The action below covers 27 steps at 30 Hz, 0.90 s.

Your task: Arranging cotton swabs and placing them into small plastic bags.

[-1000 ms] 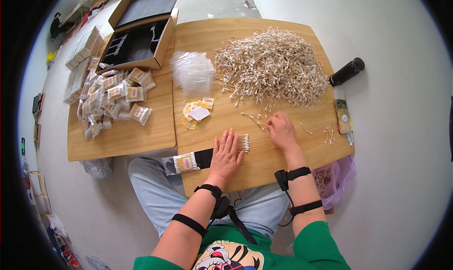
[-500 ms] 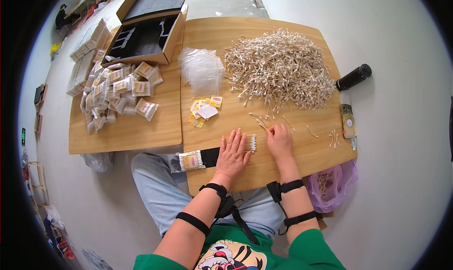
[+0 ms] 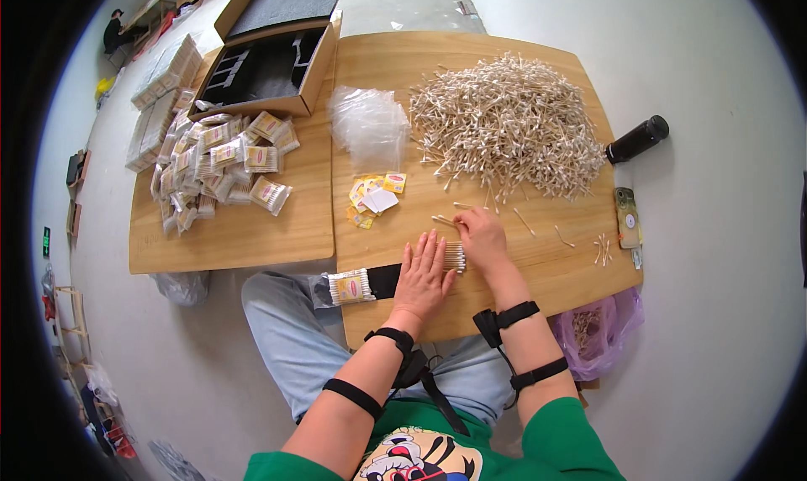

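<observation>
A small row of cotton swabs (image 3: 455, 256) lies near the front of the right wooden table (image 3: 538, 262). My left hand (image 3: 423, 275) rests flat on the table with fingers spread, its fingertips touching the row. My right hand (image 3: 481, 238) is curled over the row's right end, fingers pinching at the swabs. Behind them spreads a big heap of loose cotton swabs (image 3: 508, 124). A filled packet of swabs (image 3: 350, 287) lies at the table's front left corner on a black strip (image 3: 385, 280).
Clear plastic bags (image 3: 368, 126) and small yellow label cards (image 3: 374, 197) lie left of the heap. A phone (image 3: 627, 216) and black bottle (image 3: 637, 139) sit at the right edge. The left table (image 3: 244, 237) holds several filled packets (image 3: 223, 166) and an open cardboard box (image 3: 269, 69). A purple bag (image 3: 598, 330) hangs below.
My right hand has drawn in from the loose swabs to the row beside my left hand. The view has shifted slightly; my left hand stays flat on the table.
</observation>
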{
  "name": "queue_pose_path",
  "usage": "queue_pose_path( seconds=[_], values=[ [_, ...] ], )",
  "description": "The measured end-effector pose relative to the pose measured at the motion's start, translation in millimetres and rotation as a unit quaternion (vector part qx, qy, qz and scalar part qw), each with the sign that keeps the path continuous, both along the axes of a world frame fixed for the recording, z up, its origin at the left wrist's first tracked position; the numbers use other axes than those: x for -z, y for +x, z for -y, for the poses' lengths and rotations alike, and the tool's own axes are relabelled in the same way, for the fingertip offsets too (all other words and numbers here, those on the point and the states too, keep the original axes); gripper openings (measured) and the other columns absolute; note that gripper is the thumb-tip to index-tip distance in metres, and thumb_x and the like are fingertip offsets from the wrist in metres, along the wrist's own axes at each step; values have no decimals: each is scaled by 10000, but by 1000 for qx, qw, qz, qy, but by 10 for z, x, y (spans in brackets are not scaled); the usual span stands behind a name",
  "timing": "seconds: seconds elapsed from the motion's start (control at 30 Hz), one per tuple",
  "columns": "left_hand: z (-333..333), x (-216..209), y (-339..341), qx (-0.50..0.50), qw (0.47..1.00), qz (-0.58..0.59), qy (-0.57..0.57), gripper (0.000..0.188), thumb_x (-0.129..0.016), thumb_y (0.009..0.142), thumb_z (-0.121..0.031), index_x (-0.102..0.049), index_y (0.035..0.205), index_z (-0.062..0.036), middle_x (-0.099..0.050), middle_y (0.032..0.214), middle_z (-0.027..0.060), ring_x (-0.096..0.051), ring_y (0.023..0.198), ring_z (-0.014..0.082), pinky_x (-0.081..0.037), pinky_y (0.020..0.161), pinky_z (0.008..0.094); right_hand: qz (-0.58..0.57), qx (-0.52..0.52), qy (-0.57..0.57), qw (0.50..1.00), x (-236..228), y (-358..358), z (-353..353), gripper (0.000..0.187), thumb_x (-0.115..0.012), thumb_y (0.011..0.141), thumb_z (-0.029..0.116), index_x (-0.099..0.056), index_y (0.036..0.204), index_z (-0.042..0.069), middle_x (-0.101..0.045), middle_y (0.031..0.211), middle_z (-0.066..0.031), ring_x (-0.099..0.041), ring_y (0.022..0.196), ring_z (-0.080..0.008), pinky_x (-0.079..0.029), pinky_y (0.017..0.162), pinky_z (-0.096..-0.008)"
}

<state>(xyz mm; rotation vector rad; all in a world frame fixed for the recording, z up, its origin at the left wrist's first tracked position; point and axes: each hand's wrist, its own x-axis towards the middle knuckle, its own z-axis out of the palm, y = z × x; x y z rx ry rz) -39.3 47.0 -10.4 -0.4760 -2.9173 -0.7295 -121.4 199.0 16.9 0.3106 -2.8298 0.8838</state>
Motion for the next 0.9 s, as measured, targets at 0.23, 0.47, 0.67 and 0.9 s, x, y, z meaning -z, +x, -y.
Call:
queue_pose_path(
  seconds=[0.23,0.47,0.67,0.9],
  values=[
    [67,0,37,-37,999,21,-4,650,-493,968,-397,-324,1492,-51,-259,1574,160,-203,1474,320,-122,1200,494,73,66,-82,992,-150,122,-26,85,-681,817,138,-648,881,92,-626,883,-88,-624,851,-315,-507,720,-417],
    [-3,-48,-20,-22,999,38,-4,645,-487,966,-404,-327,1495,-70,-248,1579,166,-199,1472,339,-107,1199,507,10,93,68,993,6,89,-282,119,-673,834,164,-595,891,95,-598,905,-87,-607,875,-310,-495,743,-428],
    [38,-49,2,-20,998,49,-14,656,-488,962,-418,-323,1496,-76,-257,1577,160,-215,1470,324,-104,1197,515,8,187,57,981,70,443,-810,130,-661,854,173,-584,910,85,-592,932,-110,-592,911,-329,-485,774,-462],
    [19,-23,3,-5,999,30,-29,660,-495,958,-416,-322,1495,-75,-266,1578,145,-243,1465,295,-113,1197,513,-69,223,107,966,1,361,-1269,165,-679,841,194,-599,938,88,-597,966,-125,-568,957,-358,-469,821,-455]
  ],
)
